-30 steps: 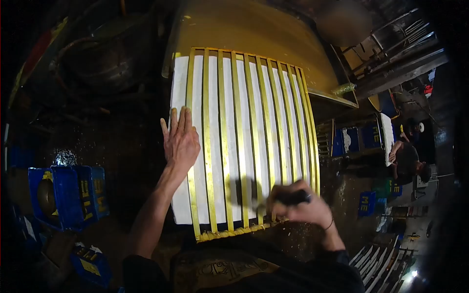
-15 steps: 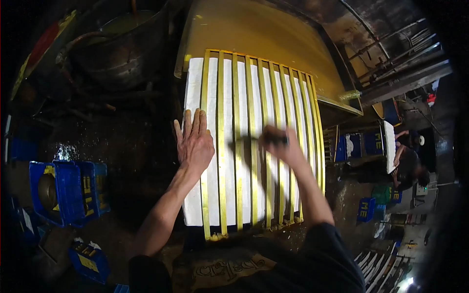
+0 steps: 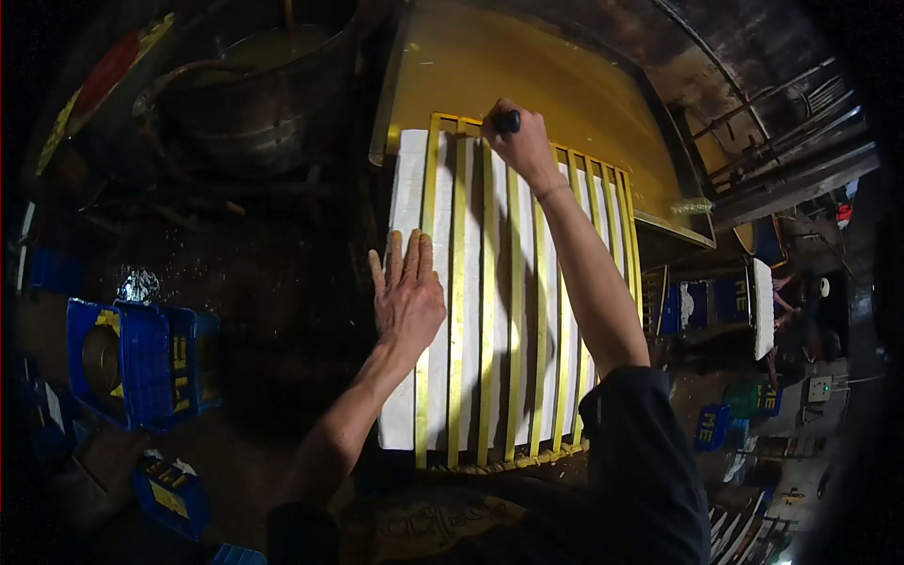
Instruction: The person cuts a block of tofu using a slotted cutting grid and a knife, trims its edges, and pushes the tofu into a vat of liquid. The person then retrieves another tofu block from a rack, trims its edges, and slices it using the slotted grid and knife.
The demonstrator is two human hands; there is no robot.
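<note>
A broad white slab [image 3: 409,184] lies in front of me under a rack of long yellow slats [image 3: 487,311], with white strips showing between them. My left hand [image 3: 409,299] rests flat on the slab's left side and the leftmost slat, its fingers stretched away from me. At the rack's far edge, my right hand [image 3: 524,155] is closed around a black handle [image 3: 507,121]. The working end of that tool is hidden, so its kind cannot be made out.
Beyond the rack spreads a wide yellowish-brown basin [image 3: 527,71]. A large dark vat [image 3: 254,122] stands at far left. Blue crates [image 3: 141,377] sit on the floor to the left. At right, another person [image 3: 796,306] is beside a white slab [image 3: 763,311].
My right hand, with the black-handled tool, has moved from the middle of the slats to their far edge. My left hand stays in place on the slab; the view has shifted slightly.
</note>
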